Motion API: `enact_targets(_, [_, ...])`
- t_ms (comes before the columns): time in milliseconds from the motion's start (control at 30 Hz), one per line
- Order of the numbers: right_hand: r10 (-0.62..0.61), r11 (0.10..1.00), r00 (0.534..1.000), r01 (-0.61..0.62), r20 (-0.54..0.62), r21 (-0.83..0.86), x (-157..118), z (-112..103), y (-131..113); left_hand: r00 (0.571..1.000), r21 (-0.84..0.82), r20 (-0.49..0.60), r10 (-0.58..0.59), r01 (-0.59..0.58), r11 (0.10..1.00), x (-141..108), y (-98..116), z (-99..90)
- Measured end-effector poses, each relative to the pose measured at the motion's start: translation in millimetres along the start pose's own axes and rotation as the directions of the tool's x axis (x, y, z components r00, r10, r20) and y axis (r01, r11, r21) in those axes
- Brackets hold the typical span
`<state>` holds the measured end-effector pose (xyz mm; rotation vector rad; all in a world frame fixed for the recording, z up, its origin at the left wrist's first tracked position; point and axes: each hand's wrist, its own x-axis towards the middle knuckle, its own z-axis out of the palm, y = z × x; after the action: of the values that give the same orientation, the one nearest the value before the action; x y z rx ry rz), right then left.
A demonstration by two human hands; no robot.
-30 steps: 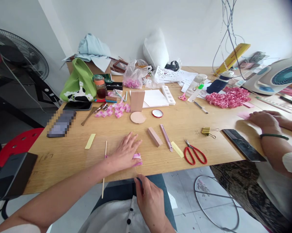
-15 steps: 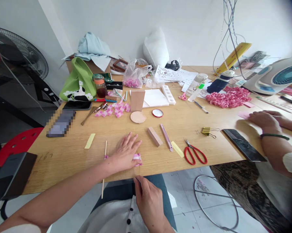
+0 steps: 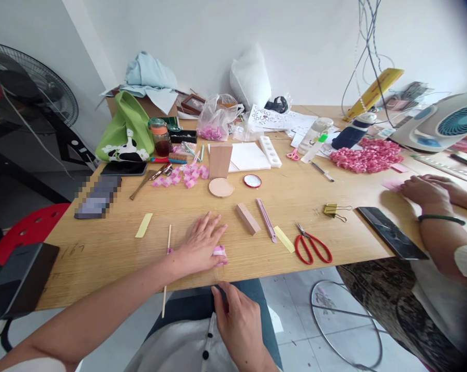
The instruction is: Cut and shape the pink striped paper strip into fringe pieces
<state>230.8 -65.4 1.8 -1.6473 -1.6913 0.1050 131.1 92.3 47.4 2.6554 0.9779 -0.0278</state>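
Bench: wooden bench (image 3: 101, 268), crowded further ahead of the fingers.
Left hand (image 3: 198, 245): fingers spread, resting on the bench.
Right hand (image 3: 239, 323): below the bench edge, fingers curled; any pinch cannot be told.
Pink paper piece (image 3: 220, 256): touching the left fingertips.
Thin wooden stick (image 3: 169, 237): left of the left fingers.

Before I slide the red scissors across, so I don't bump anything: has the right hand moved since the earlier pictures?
Yes, slightly: the right hand has shifted leftward in view, a little farther from the red scissors, which lie on the table.
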Motion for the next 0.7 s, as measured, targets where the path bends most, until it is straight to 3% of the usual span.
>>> enact_targets(367, [-0.006,0.994,0.999,0.011,-0.044,0.111,-3,-13,7,0.992,-0.057,-0.108,0.066,-0.072,0.996,-6,-21,-6.3])
enact_targets(500, [0.018,0.997,0.996,-0.011,-0.093,0.075,14,-26,20,0.987,-0.059,-0.140,0.078,-0.087,0.994,-9,-32,-10.4])
enact_targets(700, [-0.055,0.991,0.989,0.071,0.136,-0.110,49,-31,30,0.973,-0.009,-0.170,0.158,-0.162,0.987,-11,-36,-9.7])
